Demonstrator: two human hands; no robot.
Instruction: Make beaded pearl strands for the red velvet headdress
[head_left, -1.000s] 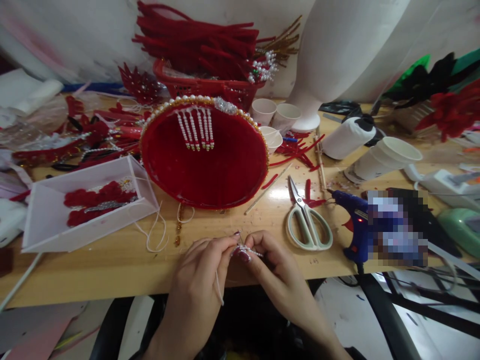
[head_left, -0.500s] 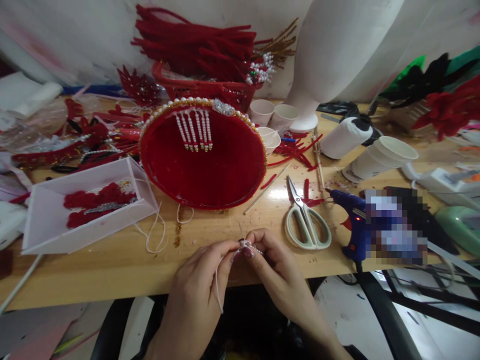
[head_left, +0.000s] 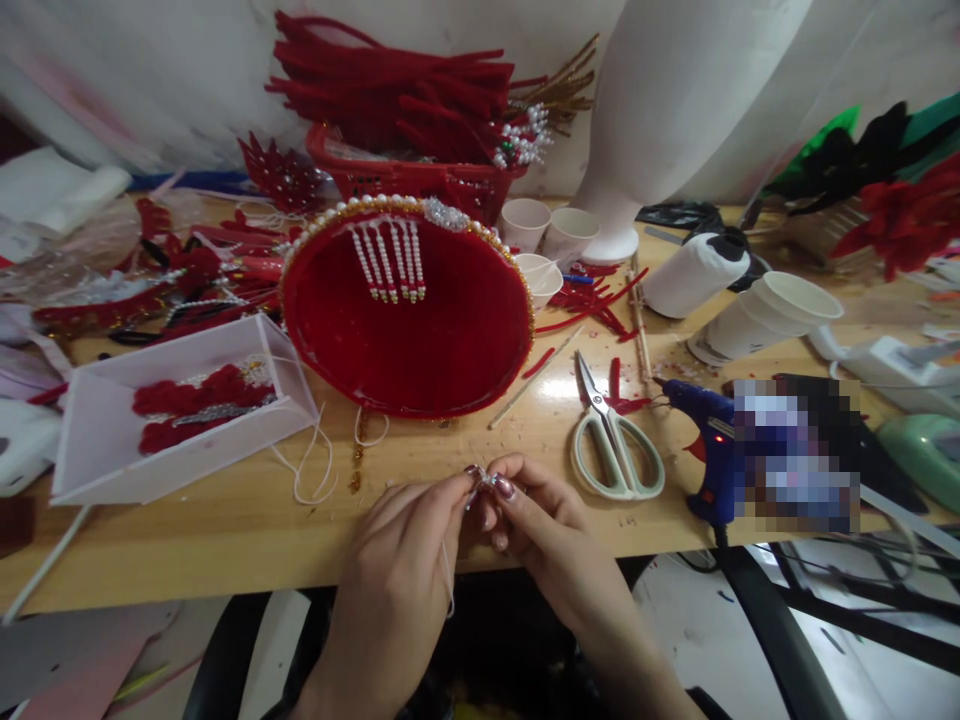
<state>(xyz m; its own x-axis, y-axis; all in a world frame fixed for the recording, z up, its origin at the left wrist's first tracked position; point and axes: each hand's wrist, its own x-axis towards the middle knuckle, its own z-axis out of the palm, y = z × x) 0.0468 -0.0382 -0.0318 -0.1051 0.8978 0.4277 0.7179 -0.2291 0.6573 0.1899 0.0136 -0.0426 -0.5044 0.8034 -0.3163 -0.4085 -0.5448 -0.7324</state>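
Close to the table's front edge, my left hand (head_left: 409, 565) and my right hand (head_left: 551, 535) meet fingertip to fingertip. Both are closed in a pinch on a small string of whitish beads (head_left: 486, 479), mostly covered by the fingers. A white cord (head_left: 448, 580) hangs below my left hand. Beyond them a round red velvet headpiece (head_left: 420, 350) stands tilted, with a pearl-and-gold rim and several short bead strands inside its top. Right of my hands lie closed scissors (head_left: 615, 440) with pale green handles.
A white box (head_left: 97, 450) with red pieces stands left. At right are a blue glue gun (head_left: 701, 430), a thread cone (head_left: 697, 275) and paper cups (head_left: 772, 310). Behind, a red basket (head_left: 420, 178) holds red stems beside a white mannequin stand (head_left: 611, 200).
My fingertips have shifted on the beads, and the right fingers have turned. A thin needle-like piece that stuck up above the fingers no longer shows. The cord hangs closer to my left fingers.
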